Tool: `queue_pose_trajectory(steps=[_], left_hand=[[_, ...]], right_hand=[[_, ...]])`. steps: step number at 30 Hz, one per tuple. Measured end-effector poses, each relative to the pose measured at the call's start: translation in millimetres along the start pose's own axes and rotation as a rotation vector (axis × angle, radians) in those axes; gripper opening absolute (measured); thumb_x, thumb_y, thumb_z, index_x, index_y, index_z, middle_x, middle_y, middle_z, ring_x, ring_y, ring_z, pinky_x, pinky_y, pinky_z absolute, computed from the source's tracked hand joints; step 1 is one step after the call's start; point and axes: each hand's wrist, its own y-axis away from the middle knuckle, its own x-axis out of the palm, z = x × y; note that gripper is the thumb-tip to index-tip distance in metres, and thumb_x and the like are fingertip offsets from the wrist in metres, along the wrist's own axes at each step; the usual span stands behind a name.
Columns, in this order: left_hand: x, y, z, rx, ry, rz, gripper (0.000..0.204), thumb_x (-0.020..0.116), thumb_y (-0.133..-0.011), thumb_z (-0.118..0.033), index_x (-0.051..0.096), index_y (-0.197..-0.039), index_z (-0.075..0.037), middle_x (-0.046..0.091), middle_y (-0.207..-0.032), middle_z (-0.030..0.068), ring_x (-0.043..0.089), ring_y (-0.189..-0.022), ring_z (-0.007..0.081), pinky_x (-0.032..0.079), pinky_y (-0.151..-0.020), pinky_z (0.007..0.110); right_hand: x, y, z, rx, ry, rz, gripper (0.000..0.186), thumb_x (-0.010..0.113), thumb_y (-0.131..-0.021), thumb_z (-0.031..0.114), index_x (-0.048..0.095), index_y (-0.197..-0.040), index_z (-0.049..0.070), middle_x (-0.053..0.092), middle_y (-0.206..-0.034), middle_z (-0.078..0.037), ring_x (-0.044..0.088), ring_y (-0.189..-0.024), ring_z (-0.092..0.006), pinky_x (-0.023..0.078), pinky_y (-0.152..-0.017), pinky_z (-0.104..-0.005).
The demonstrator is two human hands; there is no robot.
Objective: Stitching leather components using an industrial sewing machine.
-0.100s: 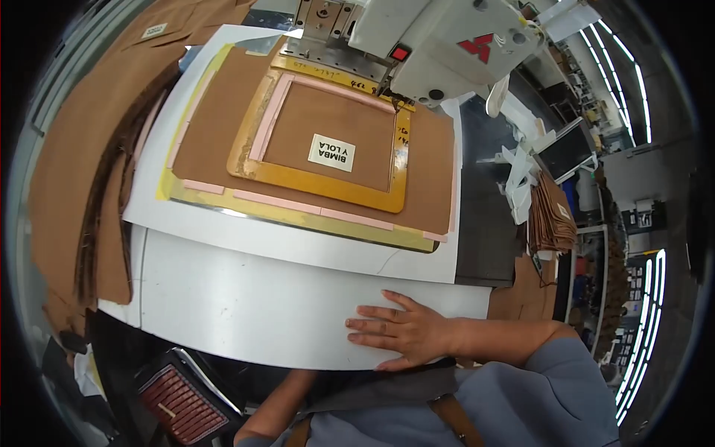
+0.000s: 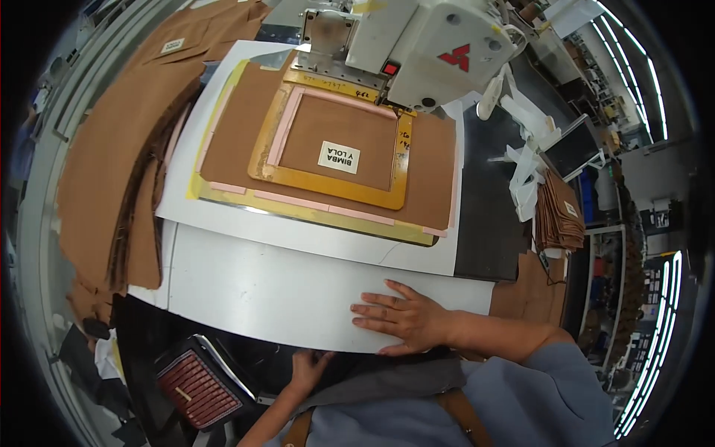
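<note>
My right hand (image 2: 398, 320) lies flat on the white tabletop (image 2: 246, 279), fingers spread and nothing in them. Just below the table's near edge is my left hand (image 2: 307, 366); its thumb and a finger stand apart, the other fingers are partly hidden, and nothing shows in it. Beyond both hands a brown fabric panel (image 2: 432, 164) lies on a yellow-edged plate (image 2: 328, 218) with pink tape strips along its border. A yellow clamp frame (image 2: 328, 191) sits on the panel around a pale printed label (image 2: 339, 157). The sewing machine head (image 2: 432, 56) stands over the frame's far right corner.
Large brown fabric pieces (image 2: 112, 171) are heaped at the left. A stack of brown panels (image 2: 558, 212) and crumpled white scraps (image 2: 525, 182) lie at the right, near a dark screen (image 2: 570, 149). A reddish-brown ribbed bag (image 2: 197, 391) is below the table at lower left.
My left hand has come into view at the table's near edge, where only the forearm showed before. The view has shifted slightly. My right hand stays flat on the table.
</note>
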Motion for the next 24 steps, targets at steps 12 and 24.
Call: queue_pose_trajectory(steps=[12,24], left_hand=[[-204,-72,-211,0.532,-0.220,-0.259,0.013,0.075,-0.089,-0.012,0.068,-0.093,-0.001,0.071,-0.092,0.0103,0.067,-0.086,0.0243,0.051,-0.081,0.033],[-191,-233,-241,0.671,-0.685,-0.640,0.054,0.066,-0.095,-0.036,0.054,-0.135,-0.002,0.044,-0.152,0.0208,0.041,-0.140,0.0390,0.032,-0.114,0.050]], right_hand=[[-1,13,10,0.124,0.144,-0.362,0.054,0.070,-0.088,0.036,0.058,-0.134,0.009,0.055,-0.144,-0.006,0.049,-0.135,-0.0234,0.033,-0.115,-0.0469],[-49,67,-21,0.418,0.149,-0.865,0.033,0.069,-0.088,0.020,0.064,-0.118,0.008,0.062,-0.127,-0.010,0.057,-0.120,-0.0288,0.039,-0.106,-0.0486]])
